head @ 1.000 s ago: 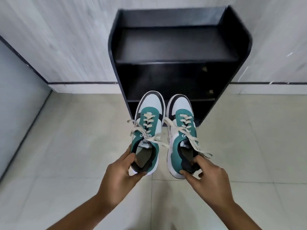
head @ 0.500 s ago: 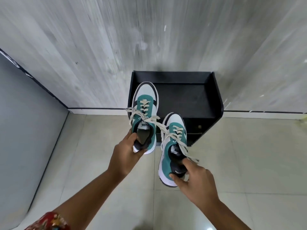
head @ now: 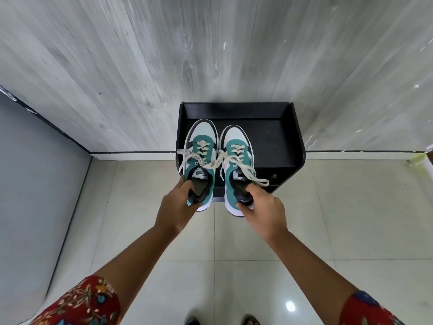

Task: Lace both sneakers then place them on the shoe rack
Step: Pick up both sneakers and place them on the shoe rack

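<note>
Two teal, white and black sneakers with cream laces are side by side over the top of a black shoe rack [head: 276, 137]. My left hand [head: 177, 205] grips the heel collar of the left sneaker [head: 201, 151]. The heel collar of the right sneaker [head: 236, 156] is held by my right hand [head: 262, 207]. Both toes point at the wall, and both heels overhang the rack's front edge. Loose lace ends hang off each shoe. Whether the soles rest on the rack's top I cannot tell.
The rack stands against a grey streaked wall [head: 210, 55] on a pale tiled floor [head: 328, 219]. A darker grey wall [head: 35, 184] runs along the left. The rack's top has bare space to the right of the sneakers. My feet [head: 222, 321] show at the bottom edge.
I have risen, so the view now looks down on the rack. Both sneakers moved forward and level with each other over the rack's top; the right one caught up with the left.
</note>
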`<state>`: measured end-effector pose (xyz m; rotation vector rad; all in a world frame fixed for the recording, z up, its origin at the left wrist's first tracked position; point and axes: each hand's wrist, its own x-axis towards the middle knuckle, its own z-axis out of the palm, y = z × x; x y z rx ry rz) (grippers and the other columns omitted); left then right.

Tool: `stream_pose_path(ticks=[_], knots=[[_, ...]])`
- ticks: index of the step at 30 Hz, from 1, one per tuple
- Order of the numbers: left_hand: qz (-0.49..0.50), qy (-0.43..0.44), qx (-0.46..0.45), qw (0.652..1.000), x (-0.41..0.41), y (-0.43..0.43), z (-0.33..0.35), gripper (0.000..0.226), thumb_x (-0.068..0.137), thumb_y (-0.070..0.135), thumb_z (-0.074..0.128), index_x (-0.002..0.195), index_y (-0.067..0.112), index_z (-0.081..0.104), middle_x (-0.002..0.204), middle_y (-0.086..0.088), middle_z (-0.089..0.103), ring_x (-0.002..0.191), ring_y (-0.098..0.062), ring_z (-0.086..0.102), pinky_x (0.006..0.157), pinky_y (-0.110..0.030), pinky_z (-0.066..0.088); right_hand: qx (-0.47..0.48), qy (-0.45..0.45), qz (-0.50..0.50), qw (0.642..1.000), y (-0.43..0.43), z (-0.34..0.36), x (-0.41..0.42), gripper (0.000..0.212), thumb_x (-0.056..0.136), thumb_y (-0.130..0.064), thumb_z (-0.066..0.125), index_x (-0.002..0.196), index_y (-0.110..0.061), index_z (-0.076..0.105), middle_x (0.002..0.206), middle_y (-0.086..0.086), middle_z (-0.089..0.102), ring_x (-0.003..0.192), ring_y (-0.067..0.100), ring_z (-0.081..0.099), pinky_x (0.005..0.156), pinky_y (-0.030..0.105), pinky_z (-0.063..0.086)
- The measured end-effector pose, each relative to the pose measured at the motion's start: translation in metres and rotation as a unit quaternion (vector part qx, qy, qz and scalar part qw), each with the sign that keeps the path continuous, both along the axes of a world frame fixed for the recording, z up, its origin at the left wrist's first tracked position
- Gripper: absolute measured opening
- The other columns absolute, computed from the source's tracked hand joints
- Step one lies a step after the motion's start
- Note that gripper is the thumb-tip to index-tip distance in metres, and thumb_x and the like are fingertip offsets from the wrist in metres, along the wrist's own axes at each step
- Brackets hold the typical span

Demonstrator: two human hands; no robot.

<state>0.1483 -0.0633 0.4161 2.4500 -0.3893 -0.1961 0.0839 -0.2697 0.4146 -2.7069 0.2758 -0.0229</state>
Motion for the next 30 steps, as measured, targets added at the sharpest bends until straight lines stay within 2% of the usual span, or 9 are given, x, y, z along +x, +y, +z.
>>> stream_pose_path(ticks=[3, 9, 12, 16, 20, 23, 28, 30], knots=[[0.008, 0.012, -0.002, 1.000, 0.014, -0.008, -0.006, 0.023, 0.074, 0.019, 0.071, 0.083, 0.009, 0.052, 0.096, -0.003, 0.061, 0.070, -0.028, 0.053, 0.057, -0.027, 0.037, 0.010, 0.007, -0.002, 1.000, -0.003, -0.007, 0.021, 0.029, 0.078, -0.030, 0.066, 0.102, -0.015, 0.055, 0.100, 0.005, 0.067, 0.084, 0.034, 0.065, 0.064, 0.035, 0.048], [0.033, 0.026, 0.030, 0.999, 0.044, -0.012, -0.019, 0.027, 0.075, 0.018, 0.071, 0.092, 0.009, 0.053, 0.106, -0.010, 0.062, 0.081, -0.033, 0.058, 0.066, -0.029, 0.040, 0.042, 0.023, -0.006, 0.999, -0.001, -0.020, 0.061, 0.025, 0.080, -0.024, 0.064, 0.100, -0.014, 0.052, 0.103, 0.004, 0.064, 0.090, 0.032, 0.063, 0.064, 0.031, 0.036], [0.030, 0.041, 0.033, 0.998, 0.056, -0.013, -0.025, 0.028, 0.075, 0.015, 0.070, 0.096, 0.009, 0.052, 0.108, -0.011, 0.061, 0.085, -0.033, 0.058, 0.068, -0.029, 0.038, 0.050, 0.031, -0.021, 0.998, 0.002, -0.025, 0.075, 0.023, 0.081, -0.022, 0.064, 0.099, -0.015, 0.052, 0.103, 0.005, 0.065, 0.088, 0.032, 0.062, 0.065, 0.032, 0.040], [0.038, 0.051, 0.019, 0.998, 0.066, -0.018, -0.029, 0.029, 0.076, 0.014, 0.069, 0.098, 0.009, 0.051, 0.109, -0.011, 0.061, 0.088, -0.033, 0.058, 0.070, -0.029, 0.039, 0.066, 0.036, -0.037, 0.996, 0.004, -0.030, 0.085, 0.026, 0.081, -0.020, 0.066, 0.102, -0.014, 0.053, 0.107, 0.006, 0.065, 0.091, 0.033, 0.063, 0.073, 0.034, 0.048], [0.040, 0.057, 0.019, 0.997, 0.070, -0.020, -0.032, 0.030, 0.076, 0.013, 0.069, 0.099, 0.007, 0.050, 0.110, -0.013, 0.060, 0.090, -0.034, 0.057, 0.072, -0.029, 0.039, 0.073, 0.042, -0.036, 0.996, 0.004, -0.031, 0.091, 0.026, 0.081, -0.020, 0.066, 0.103, -0.015, 0.053, 0.106, 0.005, 0.066, 0.093, 0.032, 0.063, 0.072, 0.031, 0.046], [0.052, 0.076, 0.012, 0.996, 0.068, -0.017, -0.037, 0.031, 0.077, 0.014, 0.069, 0.101, 0.007, 0.049, 0.113, -0.012, 0.058, 0.092, -0.033, 0.058, 0.073, -0.029, 0.041, 0.064, 0.054, -0.035, 0.996, 0.004, -0.031, 0.089, 0.028, 0.082, -0.018, 0.064, 0.106, -0.016, 0.051, 0.110, 0.006, 0.063, 0.096, 0.033, 0.062, 0.075, 0.035, 0.048], [0.076, 0.080, -0.008, 0.994, 0.062, -0.019, -0.023, 0.057, 0.076, 0.010, 0.067, 0.126, 0.013, 0.041, 0.128, -0.011, 0.053, 0.104, -0.033, 0.057, 0.082, -0.032, 0.043, 0.075, 0.081, -0.032, 0.993, 0.008, -0.019, 0.082, 0.053, 0.083, -0.011, 0.061, 0.130, -0.024, 0.039, 0.133, 0.006, 0.053, 0.110, 0.034, 0.059, 0.085, 0.041, 0.050], [0.099, 0.069, -0.008, 0.993, 0.055, -0.020, -0.008, 0.062, 0.076, 0.012, 0.067, 0.131, 0.015, 0.039, 0.130, -0.010, 0.052, 0.107, -0.033, 0.057, 0.082, -0.033, 0.044, 0.083, 0.088, -0.051, 0.991, 0.009, -0.003, 0.073, 0.058, 0.082, -0.012, 0.062, 0.133, -0.027, 0.037, 0.135, 0.004, 0.053, 0.111, 0.032, 0.059, 0.085, 0.040, 0.050]])
